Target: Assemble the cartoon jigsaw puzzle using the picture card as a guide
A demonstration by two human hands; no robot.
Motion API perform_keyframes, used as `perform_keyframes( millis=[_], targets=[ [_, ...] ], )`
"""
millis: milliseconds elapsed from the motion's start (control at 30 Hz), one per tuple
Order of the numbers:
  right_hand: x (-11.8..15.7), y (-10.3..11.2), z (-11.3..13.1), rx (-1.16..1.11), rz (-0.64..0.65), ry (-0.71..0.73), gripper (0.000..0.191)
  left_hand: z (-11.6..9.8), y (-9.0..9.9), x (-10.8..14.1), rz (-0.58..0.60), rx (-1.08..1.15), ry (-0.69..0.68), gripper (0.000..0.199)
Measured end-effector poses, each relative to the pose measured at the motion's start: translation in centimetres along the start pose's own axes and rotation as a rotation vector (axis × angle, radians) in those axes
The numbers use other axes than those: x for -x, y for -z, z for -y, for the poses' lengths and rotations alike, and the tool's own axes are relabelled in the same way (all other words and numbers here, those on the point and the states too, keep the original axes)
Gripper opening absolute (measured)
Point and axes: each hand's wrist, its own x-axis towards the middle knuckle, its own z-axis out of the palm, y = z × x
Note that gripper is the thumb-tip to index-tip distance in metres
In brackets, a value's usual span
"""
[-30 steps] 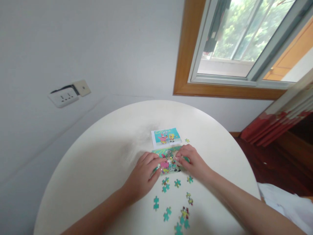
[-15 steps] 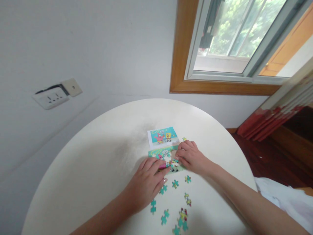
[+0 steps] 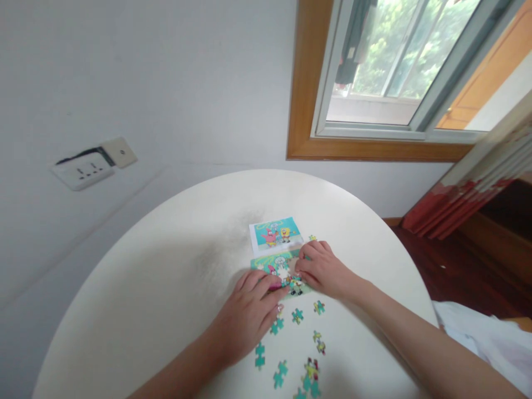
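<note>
A partly assembled jigsaw puzzle (image 3: pixel 266 260) with cartoon figures lies on the table, with a gap in its middle right. My left hand (image 3: pixel 251 302) rests over the puzzle's lower left, fingers stretched out and flat on its pieces. Over the right side, my right hand (image 3: pixel 322 269) has its fingers bent and pinched together on a puzzle piece, mostly hidden by the fingertips. Just beyond the puzzle lies a picture card (image 3: pixel 276 233) showing the same cartoon scene.
Several loose puzzle pieces (image 3: pixel 297 316) are scattered on the near side of the round white table (image 3: pixel 166 266). One more piece (image 3: pixel 312 238) sits beyond my right hand. A wall with a socket (image 3: pixel 85 170) and a wood-framed window (image 3: pixel 307 148) stand behind the table.
The view has shifted slightly. Both hands keep nearly the same places on the puzzle; the right fingers show only a very small movement at its right side.
</note>
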Motion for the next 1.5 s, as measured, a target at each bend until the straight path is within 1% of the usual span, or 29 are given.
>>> perform_keyframes(
  millis=[267,467,633,733,867,1133,1267,1400,1500],
  targets=[
    [0.02,-0.24,-0.03,-0.055,-0.005,-0.025,0.017,-0.05,0.02,-0.03,0.018,-0.007,-0.005,0.04],
    [-0.05,-0.38,-0.21,-0.114,-0.038,-0.129,0.018,0.21,-0.21,0.13,0.021,-0.001,-0.019,0.041],
    [-0.01,-0.35,0.07,-0.123,-0.05,-0.164,0.014,0.16,-0.13,0.07,0.03,0.018,0.012,0.037],
    [0.13,-0.18,0.21,-0.125,-0.058,-0.166,0.011,0.07,-0.02,0.0,0.04,0.039,0.029,0.033],
    [0.3,-0.05,0.19,-0.127,-0.045,-0.15,0.009,0.01,0.09,-0.03,0.063,0.048,0.033,0.032],
    [0.56,0.05,0.25,-0.189,-0.009,-0.113,0.015,0.09,0.02,-0.02,0.056,0.044,0.017,0.03],
    [0.34,0.11,0.45,-0.206,-0.004,-0.128,0.015,0.14,0.02,0.02,0.057,0.029,0.008,0.031],
    [0.03,-0.07,0.7,-0.186,0.005,-0.149,0.01,0.08,0.08,0.02,0.033,0.021,0.001,0.03],
    [-0.19,-0.35,0.73,-0.182,0.002,-0.166,0.012,0.02,0.13,-0.01,0.034,0.017,0.003,0.029]
  ],
)
